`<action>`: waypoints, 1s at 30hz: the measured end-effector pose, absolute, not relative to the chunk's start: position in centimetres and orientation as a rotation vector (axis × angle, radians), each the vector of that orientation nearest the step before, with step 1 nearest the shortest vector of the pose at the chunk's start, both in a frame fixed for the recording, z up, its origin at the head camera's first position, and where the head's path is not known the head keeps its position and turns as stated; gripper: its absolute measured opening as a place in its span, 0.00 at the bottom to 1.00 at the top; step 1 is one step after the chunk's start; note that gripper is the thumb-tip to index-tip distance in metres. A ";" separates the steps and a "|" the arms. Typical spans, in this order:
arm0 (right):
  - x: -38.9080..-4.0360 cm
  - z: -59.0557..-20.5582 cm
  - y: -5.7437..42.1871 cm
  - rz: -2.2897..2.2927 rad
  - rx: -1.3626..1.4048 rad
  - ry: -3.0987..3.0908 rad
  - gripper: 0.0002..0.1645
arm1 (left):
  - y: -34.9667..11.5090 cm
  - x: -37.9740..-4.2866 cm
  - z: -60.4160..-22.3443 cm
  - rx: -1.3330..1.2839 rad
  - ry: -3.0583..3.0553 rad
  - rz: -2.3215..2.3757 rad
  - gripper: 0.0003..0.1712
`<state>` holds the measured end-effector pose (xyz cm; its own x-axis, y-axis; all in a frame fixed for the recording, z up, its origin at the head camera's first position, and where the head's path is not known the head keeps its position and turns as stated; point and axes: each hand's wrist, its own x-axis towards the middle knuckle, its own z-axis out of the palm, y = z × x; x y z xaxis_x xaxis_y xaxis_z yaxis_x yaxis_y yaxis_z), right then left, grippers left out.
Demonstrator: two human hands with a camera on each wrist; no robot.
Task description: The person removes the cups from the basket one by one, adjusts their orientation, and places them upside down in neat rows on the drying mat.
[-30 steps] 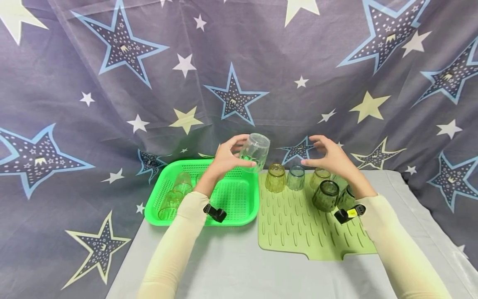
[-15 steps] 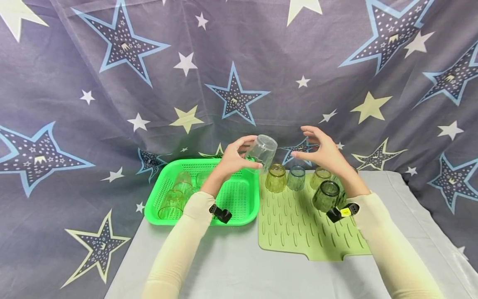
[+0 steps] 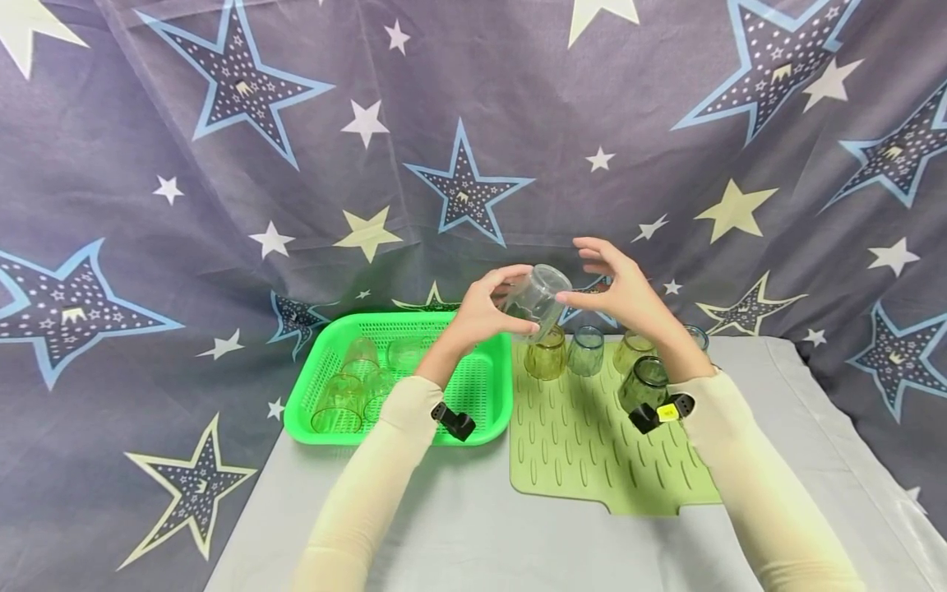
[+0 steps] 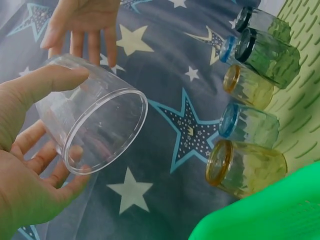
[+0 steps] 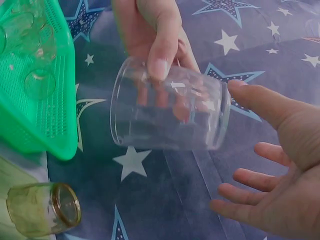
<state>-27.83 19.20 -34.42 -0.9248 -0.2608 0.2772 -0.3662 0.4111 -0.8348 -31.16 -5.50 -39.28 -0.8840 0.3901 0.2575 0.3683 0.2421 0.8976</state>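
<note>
A clear drinking glass [image 3: 546,298] is held in the air by my left hand [image 3: 484,311], its thumb and fingers gripping the wall. The glass is tilted. In the left wrist view its open rim [image 4: 107,132] faces the camera. My right hand [image 3: 621,289] is at the base end of the glass, fingers spread and loosely bent, holding nothing. In the right wrist view the right thumb [image 5: 250,97] lies by the base edge; I cannot tell whether it touches. Beneath the hands, an amber glass [image 3: 545,362] and a blue glass [image 3: 586,355] stand upside down on the mat.
At left, a green plastic basket [image 3: 296,419] contains several clear and yellowish glasses [image 3: 339,404]. A green ribbed drying mat [image 3: 577,469] lies to its right, also bearing a yellow glass [image 3: 633,352] and a dark green glass [image 3: 644,383]. A star-patterned cloth [image 3: 459,82] hangs behind.
My left hand has carried the clear glass to the right, away from above the basket, tilting it further. The right hand has come left and slightly up towards the glass base.
</note>
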 end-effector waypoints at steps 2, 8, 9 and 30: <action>-27.9 -34.4 18.9 1.561 0.583 -2.550 0.51 | -5.2 -31.1 -39.2 0.778 2.469 1.766 0.48; -28.0 -34.5 18.3 1.642 0.607 -2.550 0.50 | -4.6 -30.9 -38.7 0.861 2.480 1.761 0.49; -28.0 -34.5 18.2 1.658 0.612 -2.551 0.50 | -4.5 -30.9 -38.7 0.872 2.481 1.760 0.49; -27.6 -34.9 17.7 1.654 0.679 -2.537 0.45 | -4.2 -30.2 -37.7 0.951 2.460 1.759 0.49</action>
